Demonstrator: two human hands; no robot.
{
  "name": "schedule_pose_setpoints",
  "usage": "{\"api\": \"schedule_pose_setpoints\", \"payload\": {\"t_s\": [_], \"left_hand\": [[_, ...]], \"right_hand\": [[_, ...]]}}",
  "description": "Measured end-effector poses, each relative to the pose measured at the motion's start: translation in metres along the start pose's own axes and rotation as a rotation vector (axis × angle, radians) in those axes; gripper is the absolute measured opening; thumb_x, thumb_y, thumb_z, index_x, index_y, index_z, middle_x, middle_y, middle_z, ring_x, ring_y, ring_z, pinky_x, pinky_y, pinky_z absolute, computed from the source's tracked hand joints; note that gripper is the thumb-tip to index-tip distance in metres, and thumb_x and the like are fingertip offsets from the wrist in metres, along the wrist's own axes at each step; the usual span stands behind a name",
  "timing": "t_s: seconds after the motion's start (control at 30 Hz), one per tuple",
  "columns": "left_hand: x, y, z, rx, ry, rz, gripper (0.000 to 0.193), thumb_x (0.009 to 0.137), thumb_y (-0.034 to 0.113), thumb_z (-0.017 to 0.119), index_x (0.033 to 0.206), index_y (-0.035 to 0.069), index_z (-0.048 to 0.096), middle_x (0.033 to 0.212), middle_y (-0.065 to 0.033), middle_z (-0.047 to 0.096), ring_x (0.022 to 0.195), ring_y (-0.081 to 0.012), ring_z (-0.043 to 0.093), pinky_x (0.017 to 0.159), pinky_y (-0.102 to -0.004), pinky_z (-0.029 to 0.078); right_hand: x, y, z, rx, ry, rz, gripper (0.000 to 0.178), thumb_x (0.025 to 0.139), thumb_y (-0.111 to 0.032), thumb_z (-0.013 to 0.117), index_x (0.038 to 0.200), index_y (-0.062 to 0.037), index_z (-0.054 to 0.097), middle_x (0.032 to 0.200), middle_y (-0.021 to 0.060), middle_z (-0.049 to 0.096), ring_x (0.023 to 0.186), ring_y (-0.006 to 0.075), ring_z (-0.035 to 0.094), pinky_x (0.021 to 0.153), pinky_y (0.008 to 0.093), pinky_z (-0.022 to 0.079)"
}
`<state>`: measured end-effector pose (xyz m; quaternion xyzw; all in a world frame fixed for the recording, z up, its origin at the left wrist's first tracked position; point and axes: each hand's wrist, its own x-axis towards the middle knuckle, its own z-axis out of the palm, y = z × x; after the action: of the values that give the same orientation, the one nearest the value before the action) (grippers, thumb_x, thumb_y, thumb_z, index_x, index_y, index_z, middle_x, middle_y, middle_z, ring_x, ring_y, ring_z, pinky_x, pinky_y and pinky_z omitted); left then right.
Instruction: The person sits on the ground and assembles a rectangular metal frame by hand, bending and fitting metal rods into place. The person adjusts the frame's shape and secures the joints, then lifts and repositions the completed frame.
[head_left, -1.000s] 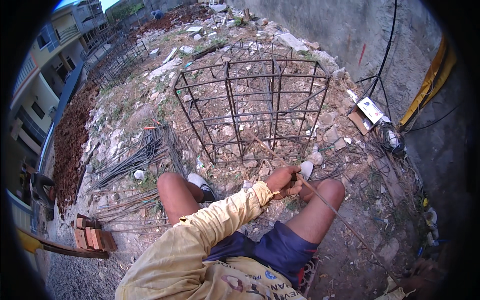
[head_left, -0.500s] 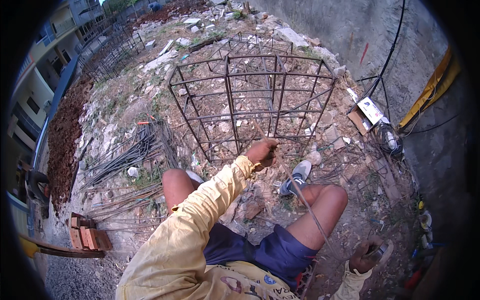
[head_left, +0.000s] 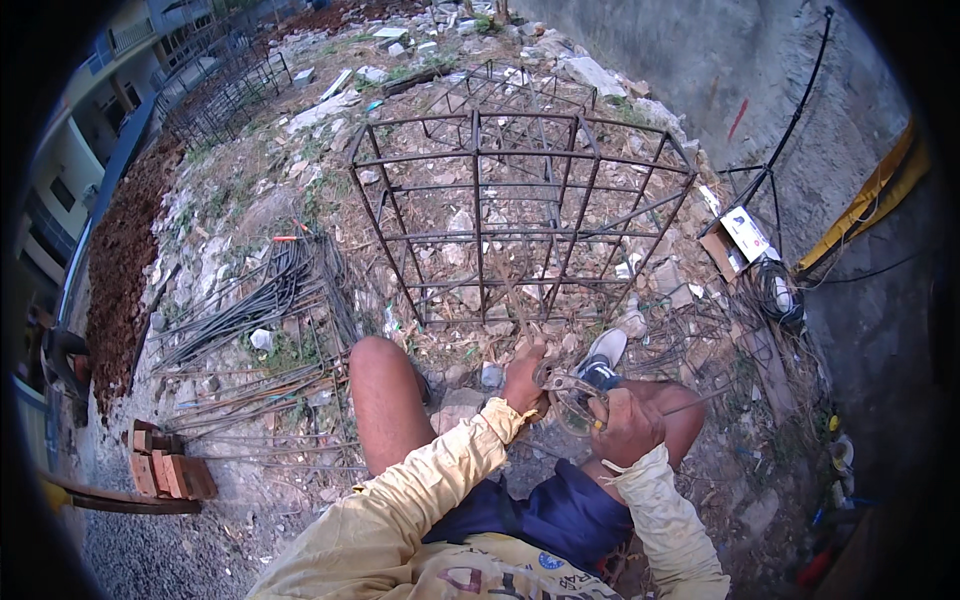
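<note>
My left hand (head_left: 525, 378) is closed around a thin brownish rod or wire bundle (head_left: 516, 290), whose far end rises toward the steel frame. My right hand (head_left: 630, 428) grips a pair of metal pincers (head_left: 568, 384) by the handles, their head close beside my left fingers. Whether the jaws bite on the rod I cannot tell. A thin straight length sticks out to the right behind my right hand, over my knee. Just ahead stands a cage of tied rebar (head_left: 478, 210), open between its bars.
Dark steel bars (head_left: 270, 300) lie bundled on the rubble at left, above stacked red bricks (head_left: 170, 470). A white box (head_left: 742, 234) and coiled cable (head_left: 778, 292) sit by the grey wall (head_left: 650, 50) at right. My bent knees flank my hands.
My right hand has come up from the lower right with the pincers to meet my left hand. My left hand has dropped slightly, still holding the rod.
</note>
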<state>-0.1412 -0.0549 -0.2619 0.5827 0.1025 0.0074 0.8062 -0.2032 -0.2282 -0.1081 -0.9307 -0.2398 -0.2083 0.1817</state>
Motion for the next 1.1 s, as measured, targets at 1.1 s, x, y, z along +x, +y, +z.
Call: {"api": "schedule_pose_setpoints", "payload": {"t_s": [1.1], "left_hand": [[0.123, 0.03, -0.016, -0.796, -0.004, -0.41, 0.035, 0.098, 0.047, 0.041, 0.101, 0.012, 0.046, 0.058, 0.0049, 0.028, 0.043, -0.0076, 0.025, 0.034, -0.0216, 0.021]], "right_hand": [[0.055, 0.007, 0.057, 1.263, 0.212, 0.656, 0.023, 0.095, -0.026, 0.055, 0.097, -0.0025, 0.056, 0.067, 0.0031, 0.056, 0.054, 0.0081, 0.048, 0.05, 0.0219, 0.039]]}}
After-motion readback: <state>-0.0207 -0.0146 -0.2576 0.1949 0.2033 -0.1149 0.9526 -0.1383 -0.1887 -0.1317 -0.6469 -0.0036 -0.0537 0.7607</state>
